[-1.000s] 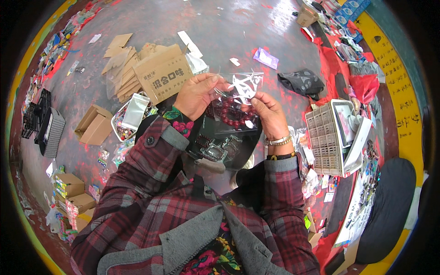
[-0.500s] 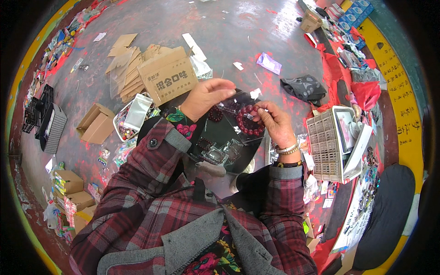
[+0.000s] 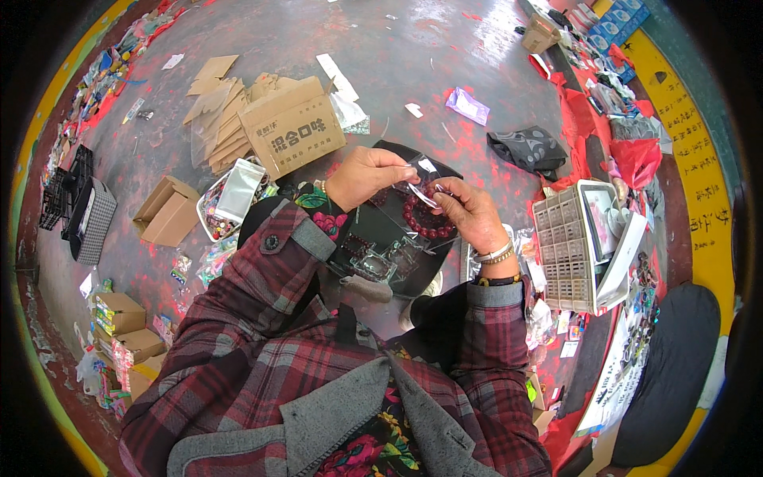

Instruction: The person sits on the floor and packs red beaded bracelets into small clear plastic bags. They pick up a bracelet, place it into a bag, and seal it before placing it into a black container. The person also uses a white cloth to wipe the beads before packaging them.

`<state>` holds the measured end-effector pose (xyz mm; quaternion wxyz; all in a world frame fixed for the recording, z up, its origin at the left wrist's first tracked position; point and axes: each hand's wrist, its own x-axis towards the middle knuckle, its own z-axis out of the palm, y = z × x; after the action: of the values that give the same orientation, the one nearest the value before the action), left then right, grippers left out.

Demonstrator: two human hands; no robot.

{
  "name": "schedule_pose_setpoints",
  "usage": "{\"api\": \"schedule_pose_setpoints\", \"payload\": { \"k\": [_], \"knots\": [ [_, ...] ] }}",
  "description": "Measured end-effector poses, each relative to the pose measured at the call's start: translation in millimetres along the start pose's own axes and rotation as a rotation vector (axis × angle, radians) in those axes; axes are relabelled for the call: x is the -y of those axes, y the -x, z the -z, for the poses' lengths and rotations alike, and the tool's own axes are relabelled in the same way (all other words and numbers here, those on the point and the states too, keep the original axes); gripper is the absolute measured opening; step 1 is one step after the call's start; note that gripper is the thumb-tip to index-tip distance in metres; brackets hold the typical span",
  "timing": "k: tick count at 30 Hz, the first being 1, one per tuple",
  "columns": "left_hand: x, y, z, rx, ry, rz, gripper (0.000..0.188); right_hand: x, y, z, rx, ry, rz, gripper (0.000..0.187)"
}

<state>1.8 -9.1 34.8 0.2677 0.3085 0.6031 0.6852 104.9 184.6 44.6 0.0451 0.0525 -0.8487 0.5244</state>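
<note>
My left hand (image 3: 364,180) is closed in a pinch, its fingertips at the upper end of a narrow white strip (image 3: 420,195). The strip's lower end reaches the thumb of my right hand (image 3: 474,216), which is closed too. A dark red beaded bracelet (image 3: 431,232) hangs at my right fingertips, over a black surface (image 3: 387,219) at my lap. Partly behind my left hand, more dark red beads (image 3: 380,197) show. Nearer to me, small clear plastic bags (image 3: 380,266) lie on the black surface. A small white piece (image 3: 427,165) lies just beyond my fingers.
Flattened cardboard and a printed carton (image 3: 292,137) lie ahead on the left. A white basket of small goods (image 3: 208,208) and an open brown box (image 3: 165,213) stand left. On the right are a white plastic crate (image 3: 563,258), a black bag (image 3: 526,151) and a purple packet (image 3: 467,106).
My left hand has moved right and closed its fingers near my right hand. A white strip now shows between them. The bracelet stays by my right hand.
</note>
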Motion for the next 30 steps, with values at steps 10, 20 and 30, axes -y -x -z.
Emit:
{"api": "schedule_pose_setpoints", "payload": {
  "k": [10,20,30],
  "knots": [
    [-2,1,1,-0.01,-0.057,-0.005,0.014,3,-1,-1,0.091,0.168,-0.015,0.016],
    [-4,1,-4,-0.048,-0.119,0.008,0.014,-6,0,-8,0.026,0.163,0.065,0.016],
    [0,-5,15,-0.264,0.183,0.091,0.034,-9,-2,5,-0.174,-0.496,-0.217,0.013]
  ]
}}
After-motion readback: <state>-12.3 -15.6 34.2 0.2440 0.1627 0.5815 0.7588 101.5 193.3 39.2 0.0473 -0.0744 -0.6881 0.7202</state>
